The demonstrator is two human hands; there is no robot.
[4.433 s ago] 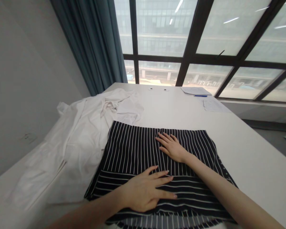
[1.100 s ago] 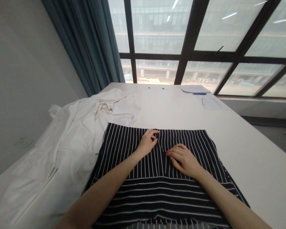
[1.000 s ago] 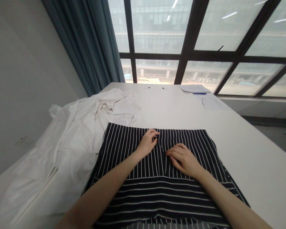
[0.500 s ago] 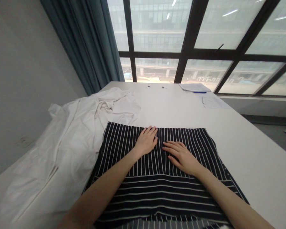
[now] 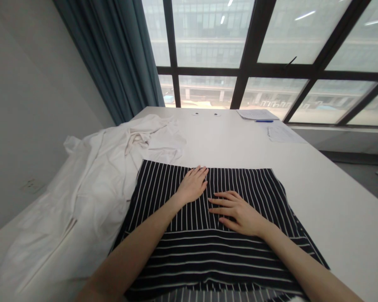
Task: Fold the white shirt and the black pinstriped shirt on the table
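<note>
A black garment with white stripes (image 5: 239,256) lies spread on the white table in front of me. Its far part has stripes running away from me, while a nearer band has stripes running across. My left hand (image 5: 192,184) rests flat on the garment, fingertips close to its far edge. To the right and a little nearer, my right hand (image 5: 237,213) lies on the cloth with its fingers spread and pointing left. Neither hand grips anything.
Crumpled white cloth (image 5: 91,201) covers the table's left side, touching the striped garment. Papers (image 5: 258,115) and a blue pen (image 5: 264,121) lie at the far right of the white table (image 5: 340,209). A wall and blue curtain (image 5: 113,54) stand left; windows are beyond.
My right hand has slid slightly toward me and to the left over the cloth, its fingers more spread. My left hand has stayed almost in place.
</note>
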